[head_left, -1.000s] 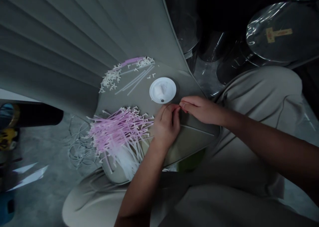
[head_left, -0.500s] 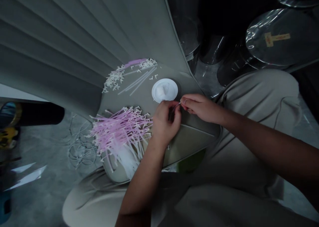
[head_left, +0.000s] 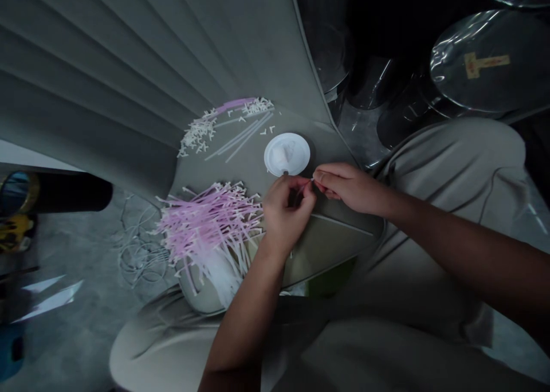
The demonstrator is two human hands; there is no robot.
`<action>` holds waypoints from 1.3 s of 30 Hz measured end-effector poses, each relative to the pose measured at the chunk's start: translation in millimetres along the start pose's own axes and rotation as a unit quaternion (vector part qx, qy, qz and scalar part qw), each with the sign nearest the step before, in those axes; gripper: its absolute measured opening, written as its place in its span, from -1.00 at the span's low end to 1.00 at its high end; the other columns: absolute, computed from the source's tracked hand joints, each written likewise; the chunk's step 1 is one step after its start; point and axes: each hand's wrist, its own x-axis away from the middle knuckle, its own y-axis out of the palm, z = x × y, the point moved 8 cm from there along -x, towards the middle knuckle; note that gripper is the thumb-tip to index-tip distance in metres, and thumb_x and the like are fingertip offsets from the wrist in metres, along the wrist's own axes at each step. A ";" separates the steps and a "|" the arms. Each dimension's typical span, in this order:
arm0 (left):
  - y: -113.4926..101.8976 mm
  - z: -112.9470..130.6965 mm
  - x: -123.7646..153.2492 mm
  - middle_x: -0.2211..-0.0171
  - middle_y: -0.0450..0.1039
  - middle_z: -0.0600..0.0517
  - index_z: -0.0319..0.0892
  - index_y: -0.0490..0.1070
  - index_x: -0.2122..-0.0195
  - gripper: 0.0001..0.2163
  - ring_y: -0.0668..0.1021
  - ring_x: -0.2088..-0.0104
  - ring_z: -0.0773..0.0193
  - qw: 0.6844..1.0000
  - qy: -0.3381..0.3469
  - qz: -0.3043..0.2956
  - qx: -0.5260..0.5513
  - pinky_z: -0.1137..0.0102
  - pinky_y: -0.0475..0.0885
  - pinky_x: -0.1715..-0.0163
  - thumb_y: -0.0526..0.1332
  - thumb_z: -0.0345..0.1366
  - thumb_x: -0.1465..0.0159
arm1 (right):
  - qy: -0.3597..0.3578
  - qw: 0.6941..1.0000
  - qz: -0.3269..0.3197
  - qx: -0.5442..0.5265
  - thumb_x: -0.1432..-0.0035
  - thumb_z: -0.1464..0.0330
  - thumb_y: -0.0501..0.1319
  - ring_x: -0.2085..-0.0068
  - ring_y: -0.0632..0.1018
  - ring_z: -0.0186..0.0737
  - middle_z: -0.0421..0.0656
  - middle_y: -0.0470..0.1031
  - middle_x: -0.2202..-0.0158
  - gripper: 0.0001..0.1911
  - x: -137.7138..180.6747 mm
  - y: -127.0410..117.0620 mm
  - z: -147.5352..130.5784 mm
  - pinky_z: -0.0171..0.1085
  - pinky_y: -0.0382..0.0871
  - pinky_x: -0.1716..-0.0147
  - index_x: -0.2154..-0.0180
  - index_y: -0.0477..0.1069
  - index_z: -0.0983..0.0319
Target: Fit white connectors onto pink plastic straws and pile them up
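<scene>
My left hand (head_left: 287,214) and my right hand (head_left: 348,188) meet fingertip to fingertip, both pinching a thin plastic tube (head_left: 306,184) that is mostly hidden by my fingers. A white round lid (head_left: 287,154) lies just above my left hand. Next to my left wrist is a heap of pink plastic straws with white T-shaped ends (head_left: 210,223). Farther up lie loose white T-shaped connectors (head_left: 198,133) and several long translucent tubes (head_left: 244,135). All of this rests on a grey-green curved board (head_left: 330,243) across my lap.
Pleated grey fabric (head_left: 94,77) fills the upper left. Shiny metal drums wrapped in plastic (head_left: 485,59) stand at the upper right. A coil of thin white wire (head_left: 141,260) lies on the concrete floor, and my beige-trousered knee (head_left: 455,174) is at the right.
My left hand has risen toward the lid and dropped slightly back, and my fingers stay pinched on the tube. The whole view has shifted slightly.
</scene>
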 end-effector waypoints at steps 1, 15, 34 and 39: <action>0.0 0.5 -0.1 0.45 0.48 0.09 -0.17 0.46 0.34 -0.97 0.50 0.42 0.39 1.000 0.002 -0.002 0.003 0.45 0.40 0.38 0.23 -0.39 -0.21 | -0.002 1.000 0.000 0.003 -0.27 0.27 0.00 0.47 0.21 -0.39 -0.29 0.18 0.52 -0.70 0.5 0.0 -0.5 -0.33 0.08 0.45 0.51 0.19 0.21; 6.8 -14.9 5.9 0.42 0.51 0.06 -0.16 0.47 0.31 -0.95 0.55 0.40 0.36 0.992 -0.069 -0.020 0.099 0.42 0.48 0.35 0.24 -0.34 -0.22 | -0.020 0.999 -0.013 0.029 -0.29 0.32 -0.02 0.46 0.22 -0.38 -0.30 0.16 0.55 -0.70 5.4 3.0 -8.8 -0.32 0.09 0.41 0.50 0.18 0.21; 10.8 -20.1 5.3 0.43 0.45 0.08 -0.18 0.42 0.30 -0.95 0.51 0.42 0.42 0.976 -0.123 0.014 0.178 0.50 0.42 0.37 0.24 -0.34 -0.23 | 0.043 0.990 0.009 -0.131 -0.24 0.27 0.05 0.55 0.18 -0.44 -0.32 0.15 0.58 -0.68 -2.3 7.3 -1.5 -0.38 0.04 0.56 0.54 0.21 0.24; 8.8 -19.9 7.9 0.41 0.44 0.06 -0.18 0.44 0.32 -0.94 0.50 0.40 0.39 0.982 -0.109 0.020 0.153 0.47 0.42 0.34 0.24 -0.32 -0.23 | 0.026 0.996 0.016 -0.088 -0.27 0.18 0.05 0.54 0.19 -0.46 -0.32 0.15 0.60 -0.60 -1.6 5.4 -0.2 -0.38 0.05 0.54 0.55 0.22 0.25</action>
